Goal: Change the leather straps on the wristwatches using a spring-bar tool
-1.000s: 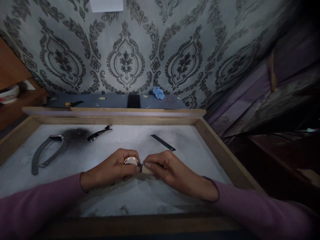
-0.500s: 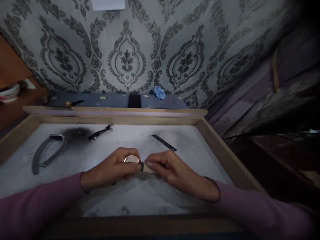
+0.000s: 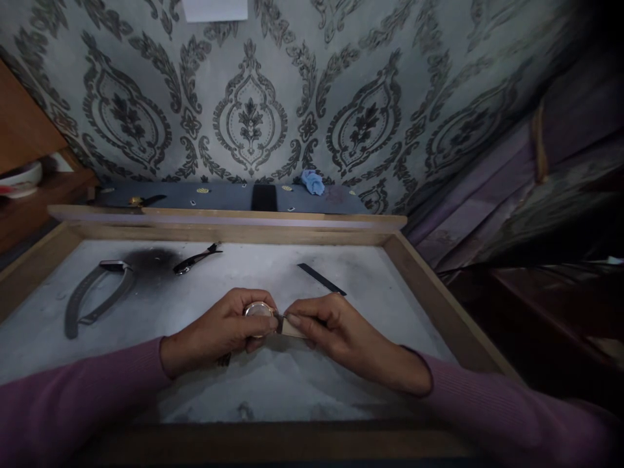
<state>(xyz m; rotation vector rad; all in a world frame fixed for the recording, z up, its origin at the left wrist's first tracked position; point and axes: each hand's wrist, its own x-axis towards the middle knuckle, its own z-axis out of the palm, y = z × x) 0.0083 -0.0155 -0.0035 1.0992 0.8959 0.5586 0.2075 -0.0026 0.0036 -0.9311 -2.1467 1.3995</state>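
Between the two hands is a round watch [image 3: 259,312] with a shiny rim and a pale face. My left hand [image 3: 224,329] is closed round its case, thumb at the right edge. A light strap piece [image 3: 292,329] extends from the case to the right. My right hand [image 3: 338,331] pinches that strap close to the case; a tiny dark end shows at its fingertips, too small to name. A dark strap [image 3: 322,279] lies behind my right hand. Something dark and small sticks out below my left hand, partly hidden.
On the white surface of a wood-rimmed tray [image 3: 397,260] lie a grey-strapped watch [image 3: 104,296] at the left and a black, shiny object [image 3: 197,259] behind my left hand. Beyond the rim are a blue crumpled cloth [image 3: 312,182] and a dark item with a gold part [image 3: 146,200].
The watch face has tipped so that more of it shows. Both hands keep their grip in nearly the same place, and the whole view has shifted slightly.
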